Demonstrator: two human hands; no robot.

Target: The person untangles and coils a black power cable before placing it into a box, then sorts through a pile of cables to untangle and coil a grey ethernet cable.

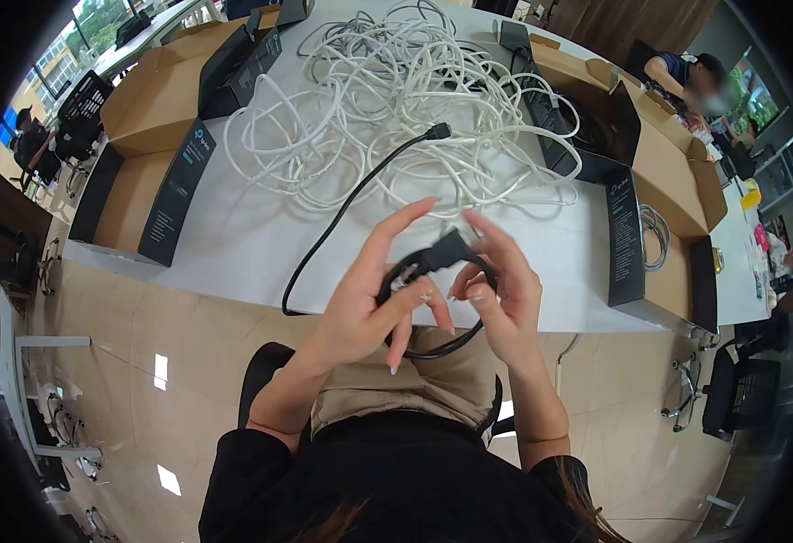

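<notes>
A black power cable is bent into a small loop between my hands, above the table's front edge. Its near connector (448, 251) sits at the top of the loop. My left hand (360, 303) grips the loop's left side, thumb across it and index finger stretched upward. Around the right side curves my right hand (511, 303), with the cable passing between thumb and fingers and the index finger raised beside the connector. From there the black cable (333, 222) trails left and up to its far connector (439, 132), lying on a tangled heap of white cables (342, 136).
An open black-and-brown cardboard box (179, 195) stands on the left of the white table (234, 244). On the right, another open box (627, 244) has a grey cable coil (654, 237) in it; a box behind holds dark cables. A person (686, 77) sits at the far right.
</notes>
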